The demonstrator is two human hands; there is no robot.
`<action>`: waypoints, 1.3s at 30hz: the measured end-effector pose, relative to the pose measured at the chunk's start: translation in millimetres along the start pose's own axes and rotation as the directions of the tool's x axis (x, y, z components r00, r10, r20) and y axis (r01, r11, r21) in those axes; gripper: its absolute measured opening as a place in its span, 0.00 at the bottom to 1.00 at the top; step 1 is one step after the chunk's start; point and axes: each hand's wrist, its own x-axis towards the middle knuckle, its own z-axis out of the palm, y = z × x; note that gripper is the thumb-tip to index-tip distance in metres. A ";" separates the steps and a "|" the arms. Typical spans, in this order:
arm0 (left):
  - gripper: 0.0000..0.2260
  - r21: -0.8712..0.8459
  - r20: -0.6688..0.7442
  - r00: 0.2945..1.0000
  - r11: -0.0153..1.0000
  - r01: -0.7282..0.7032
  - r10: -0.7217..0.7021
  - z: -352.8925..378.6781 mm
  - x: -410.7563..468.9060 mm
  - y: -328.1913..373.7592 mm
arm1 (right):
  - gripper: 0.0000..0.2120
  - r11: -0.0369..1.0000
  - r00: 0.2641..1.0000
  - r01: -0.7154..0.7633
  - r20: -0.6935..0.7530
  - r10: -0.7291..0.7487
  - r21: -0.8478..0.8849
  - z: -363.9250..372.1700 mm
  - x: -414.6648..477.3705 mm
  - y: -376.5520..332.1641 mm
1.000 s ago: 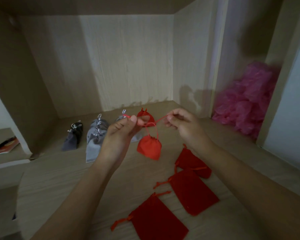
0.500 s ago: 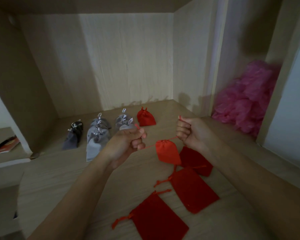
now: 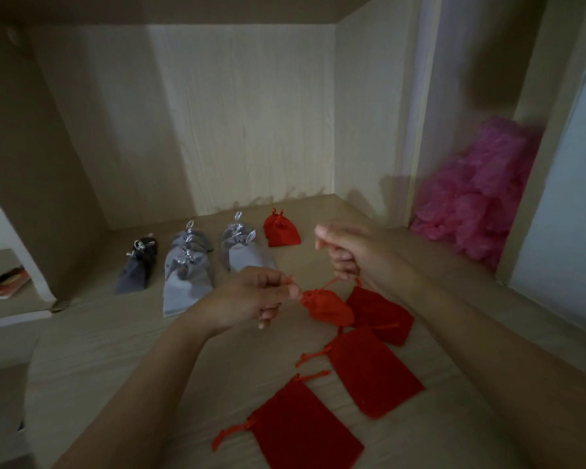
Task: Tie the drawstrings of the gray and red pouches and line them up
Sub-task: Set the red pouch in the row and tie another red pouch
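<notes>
A small red pouch (image 3: 329,308) hangs cinched between my hands above the wooden shelf (image 3: 115,350). My left hand (image 3: 247,297) pinches its left drawstring end just beside the pouch mouth. My right hand (image 3: 345,248) holds the other drawstring, higher and to the right. Three flat red pouches lie below: one under the held pouch (image 3: 383,314), one in the middle (image 3: 369,372), one nearest me (image 3: 301,431). At the back, a tied red pouch (image 3: 280,228) stands beside several tied gray pouches (image 3: 186,269) and a dark gray pouch (image 3: 139,262).
The shelf is a wooden alcove with a back wall (image 3: 241,113) and side panels. A pink crinkled plastic heap (image 3: 481,194) fills the compartment to the right. A book or leaflet (image 3: 6,282) lies on a lower ledge at the far left.
The pouch has been pulled shut and has dropped lower. My left hand has moved in close to the pouch mouth, while my right hand has risen and drawn its string upward.
</notes>
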 end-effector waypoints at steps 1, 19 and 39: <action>0.08 0.056 0.026 1.000 0.998 0.003 -0.004 -0.8 -1.9 0.6 | 0.11 0.994 0.999 0.032 0.012 -0.031 -0.106 1.4 -2.3 -1.2; 0.03 0.042 -0.108 0.988 0.993 -0.108 0.112 -24.7 -8.6 5.9 | 0.08 0.411 0.981 0.164 0.193 0.030 -0.897 -4.6 -0.4 2.0; 0.09 -0.337 -0.160 0.975 0.920 -0.201 0.155 -0.3 -4.8 14.6 | 0.14 0.883 0.969 0.009 0.221 0.107 -0.469 6.5 -11.1 -17.5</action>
